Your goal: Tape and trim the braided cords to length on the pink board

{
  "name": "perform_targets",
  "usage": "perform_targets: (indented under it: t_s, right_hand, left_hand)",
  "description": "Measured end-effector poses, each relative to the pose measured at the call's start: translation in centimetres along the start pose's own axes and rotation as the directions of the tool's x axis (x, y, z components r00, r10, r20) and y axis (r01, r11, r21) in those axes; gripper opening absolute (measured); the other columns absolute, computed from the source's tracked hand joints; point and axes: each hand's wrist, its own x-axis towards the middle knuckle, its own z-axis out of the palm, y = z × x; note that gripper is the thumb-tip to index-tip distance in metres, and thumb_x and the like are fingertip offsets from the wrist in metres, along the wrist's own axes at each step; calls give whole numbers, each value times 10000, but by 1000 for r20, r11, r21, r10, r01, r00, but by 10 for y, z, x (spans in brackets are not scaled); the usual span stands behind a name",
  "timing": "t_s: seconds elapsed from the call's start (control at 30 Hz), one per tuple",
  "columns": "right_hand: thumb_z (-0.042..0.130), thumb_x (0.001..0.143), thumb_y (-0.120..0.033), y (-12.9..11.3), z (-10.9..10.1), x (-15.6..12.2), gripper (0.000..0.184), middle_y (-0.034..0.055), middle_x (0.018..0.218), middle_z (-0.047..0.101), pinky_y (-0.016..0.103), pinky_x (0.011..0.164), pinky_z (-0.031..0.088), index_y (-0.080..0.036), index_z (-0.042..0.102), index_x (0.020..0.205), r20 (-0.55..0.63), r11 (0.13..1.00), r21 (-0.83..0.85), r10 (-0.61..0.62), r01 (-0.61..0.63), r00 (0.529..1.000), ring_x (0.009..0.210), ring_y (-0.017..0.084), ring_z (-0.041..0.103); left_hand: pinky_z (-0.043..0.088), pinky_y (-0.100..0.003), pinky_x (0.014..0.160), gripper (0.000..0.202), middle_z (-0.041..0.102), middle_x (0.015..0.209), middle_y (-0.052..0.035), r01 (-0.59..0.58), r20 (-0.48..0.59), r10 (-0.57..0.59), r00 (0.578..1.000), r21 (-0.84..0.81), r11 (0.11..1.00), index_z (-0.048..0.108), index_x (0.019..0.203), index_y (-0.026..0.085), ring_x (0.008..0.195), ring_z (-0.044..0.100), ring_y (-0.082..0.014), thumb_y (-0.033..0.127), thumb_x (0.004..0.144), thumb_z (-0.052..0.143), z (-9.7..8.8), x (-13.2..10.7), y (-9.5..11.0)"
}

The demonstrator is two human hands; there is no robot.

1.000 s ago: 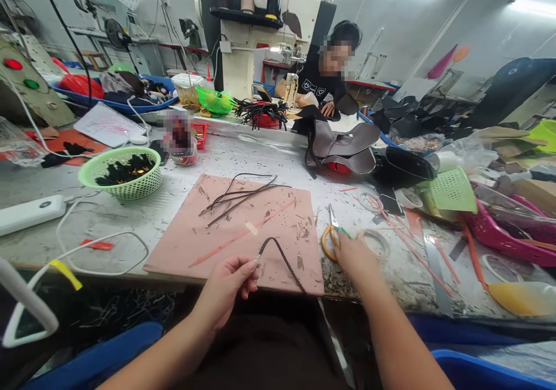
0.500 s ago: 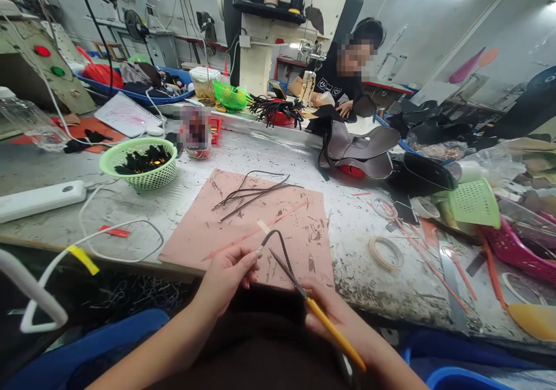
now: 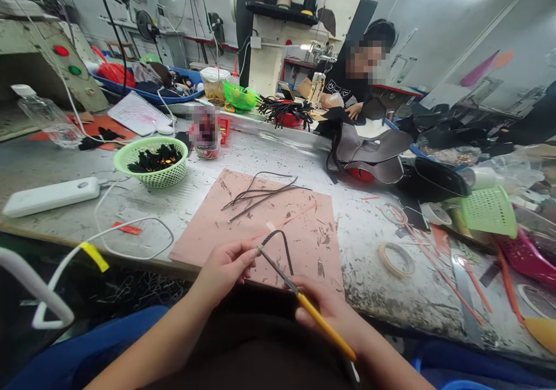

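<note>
My left hand (image 3: 230,265) pinches one end of a dark braided cord (image 3: 282,240) between thumb and fingers. The cord arches up and comes down toward my right hand (image 3: 319,300). That hand is closed around a slim pointed metal tool with a yellow handle (image 3: 325,326); its exact kind is not clear. The tool's tip reaches the cord end at my left fingertips. Whether my right fingers also hold the cord's other end is hidden. Beyond my hands, several thin dark cords (image 3: 264,192) lie on a pink mat (image 3: 208,228).
A green basket (image 3: 152,175) of black pieces stands left, near a white power strip (image 3: 52,197). To the right lie a tape roll (image 3: 396,259), a metal ruler (image 3: 467,303) and grey leather pieces (image 3: 369,146). A co-worker (image 3: 347,83) sits across at a sewing machine.
My right hand has brought the tool's tip up and left to the cord end at my left fingertips. The whole view has shifted slightly; the left hand keeps its pinch.
</note>
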Motion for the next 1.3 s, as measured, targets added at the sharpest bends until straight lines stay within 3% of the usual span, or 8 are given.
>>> perform_targets:
  t_s: [0.23,0.33,0.57,0.77,0.93,1.07,1.2,1.3]
  right_hand:
    - [477,791,-480,-8,-22,50,384,-19,629,497,249,578,392,-195,590,1023,-125,991,-86,-116,106,985,562,122,429]
    - [469,792,-473,-11,-32,83,369,-24,628,477,253,586,393,-203,592,1011,-171,991,-58,-129,121,977,577,124,436]
    - [465,798,-444,8,-27,119,332,9,732,573,285,668,418,-179,608,939,-145,998,-39,-61,56,987,700,166,531]
    - [443,787,-504,9,-43,96,404,39,814,653,309,672,422,-228,572,1052,-272,940,-283,111,-190,956,761,220,594]
    - [468,761,-469,21,-70,80,547,109,1045,641,352,679,429,-239,428,1256,-533,636,-469,349,-612,771,875,292,609]
    - [408,799,-352,51,-93,67,548,147,1161,578,373,764,429,-164,375,1313,-619,496,-498,371,-711,692,1023,298,559]
    - [335,842,-301,67,-113,56,501,168,1089,610,390,716,447,-155,383,1319,-626,366,-470,504,-804,595,935,303,604]
    - [324,855,-258,54,-108,66,434,185,1103,596,410,742,449,-149,481,1245,-667,338,-515,420,-788,616,952,317,596]
  left_hand:
    - [329,-207,433,149,517,499,30,-233,2,235,972,132,963,649,632,166,459,435,-90,314,634,646,-17,48,43]
    - [292,-200,423,125,505,474,41,-247,-31,251,967,111,963,640,616,163,432,405,-74,287,607,660,-26,79,60]
    - [210,-193,380,175,464,425,44,-99,-82,107,991,99,990,562,517,150,362,355,-54,292,554,658,-39,115,40]
    - [198,-181,391,212,439,462,66,-37,-100,47,994,96,995,509,561,174,383,319,-53,353,582,620,-48,95,22]
    - [235,-188,413,178,410,472,73,-29,-107,47,993,167,986,527,561,190,417,304,-71,327,602,633,-48,58,12]
    - [277,-205,412,191,384,458,70,-39,-101,59,993,191,981,562,575,206,427,320,-93,378,611,638,-54,32,-2]
    - [293,-200,412,257,499,541,40,1,-155,17,988,117,993,589,631,198,448,385,-94,449,617,641,-69,10,-18]
    - [269,-195,404,296,517,563,38,50,-204,-39,978,46,998,606,657,191,432,368,-81,477,600,656,-75,-2,-28]
